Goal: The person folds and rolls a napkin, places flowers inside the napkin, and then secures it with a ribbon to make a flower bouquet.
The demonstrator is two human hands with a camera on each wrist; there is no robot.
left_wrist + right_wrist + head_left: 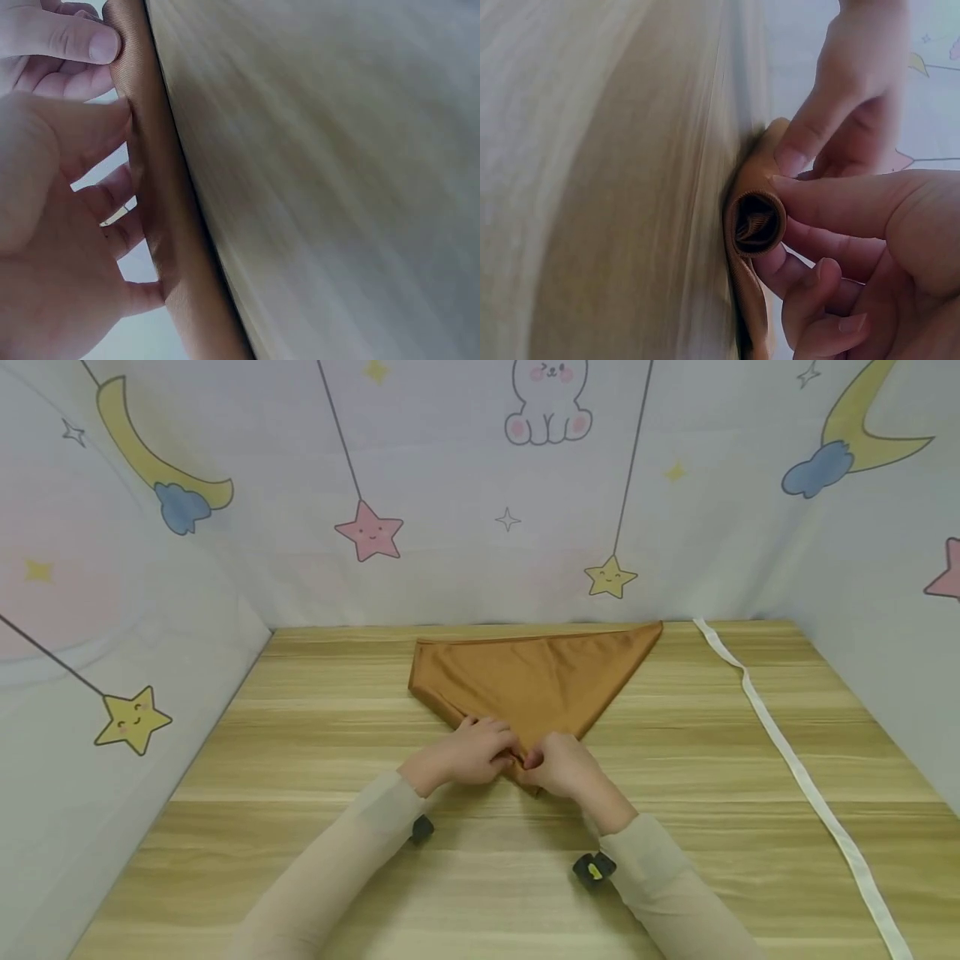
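Note:
A shiny brown cloth (540,681) lies folded on the wooden table, its long straight edge at the back and a point at the far right. Along its front left side the cloth is turned into a roll (161,195). My left hand (471,752) pinches this roll, thumb on the near side and fingers on the other. Close beside it, my right hand (566,767) grips the roll near its front end between thumb and fingers. In the right wrist view, the hollow roll end (754,171) shows inner layers. A small cloth tip sticks out below the hands.
A long white strip (795,768) runs down the right side of the wooden table (300,735). White fabric walls (450,460) printed with stars and moons enclose the back and sides. Small dark devices (594,868) hang at both wrists.

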